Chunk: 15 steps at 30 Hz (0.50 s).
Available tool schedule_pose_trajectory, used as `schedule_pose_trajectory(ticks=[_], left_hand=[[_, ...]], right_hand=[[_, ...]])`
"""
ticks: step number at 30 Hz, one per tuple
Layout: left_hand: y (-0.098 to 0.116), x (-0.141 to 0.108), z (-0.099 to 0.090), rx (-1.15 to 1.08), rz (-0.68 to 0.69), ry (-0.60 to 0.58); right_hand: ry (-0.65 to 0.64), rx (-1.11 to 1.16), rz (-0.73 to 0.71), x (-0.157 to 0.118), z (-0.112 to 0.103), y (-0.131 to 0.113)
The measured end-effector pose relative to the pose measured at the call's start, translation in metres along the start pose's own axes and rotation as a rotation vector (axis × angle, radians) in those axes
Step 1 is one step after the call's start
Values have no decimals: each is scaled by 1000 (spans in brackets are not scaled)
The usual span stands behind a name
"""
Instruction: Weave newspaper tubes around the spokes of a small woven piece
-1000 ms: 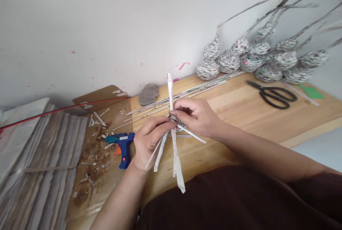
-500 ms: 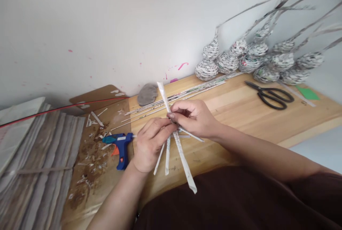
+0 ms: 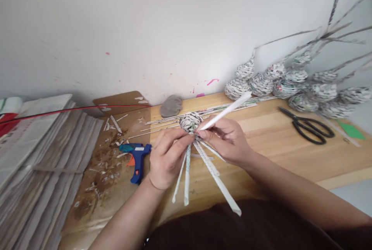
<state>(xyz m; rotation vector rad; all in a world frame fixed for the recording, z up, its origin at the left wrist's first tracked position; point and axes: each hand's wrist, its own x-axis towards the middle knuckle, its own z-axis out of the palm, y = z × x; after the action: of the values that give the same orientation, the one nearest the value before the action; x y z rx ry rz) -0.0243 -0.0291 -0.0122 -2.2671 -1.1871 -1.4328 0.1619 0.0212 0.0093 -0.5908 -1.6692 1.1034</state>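
A small round woven paper piece (image 3: 190, 121) shows between my hands, with several rolled paper strips fanning out toward me. My left hand (image 3: 168, 155) is closed, pinching the woven piece at its near side, where the strips come out. Thumb and fingers of my right hand (image 3: 226, 139) are pressed together on a white paper strip (image 3: 226, 111), close to the woven piece. That strip points up and to the right. The longest of the lower strips (image 3: 223, 188) slants down to the right. My fingers hide the spot where the strips meet.
A blue glue gun (image 3: 138, 161) lies left of my left hand, among paper scraps. Bundled newspapers (image 3: 58, 164) stand far left. Thin paper rods (image 3: 165, 120) and a grey lump (image 3: 171, 106) lie behind my hands. Black scissors (image 3: 309, 126) and woven paper gourds (image 3: 261, 84) are at the right.
The upper white strip has swung from pointing up-left to pointing up-right, with my right hand. The round woven piece now shows between my hands. The whole view has shifted somewhat.
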Motion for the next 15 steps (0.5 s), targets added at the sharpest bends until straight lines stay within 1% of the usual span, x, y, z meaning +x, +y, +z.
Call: schedule_pose_trajectory(ticks=[3,8,10,12,15], left_hand=[[-1,0,-3,26,47,-52],[0,5,-3,9,86,-147],[0,8,-2,2,76,-191],[1,9,-1,-10,47,-215],[2,10,1,-47,-17,-193]], right_hand=[[-1,-21,-30,-1,0,3],[48,-133,18,-1,0,3],[42,-145,27,0,0,2],[4,-159,32,0,0,0],[-47,-161,32,-1,0,-3]])
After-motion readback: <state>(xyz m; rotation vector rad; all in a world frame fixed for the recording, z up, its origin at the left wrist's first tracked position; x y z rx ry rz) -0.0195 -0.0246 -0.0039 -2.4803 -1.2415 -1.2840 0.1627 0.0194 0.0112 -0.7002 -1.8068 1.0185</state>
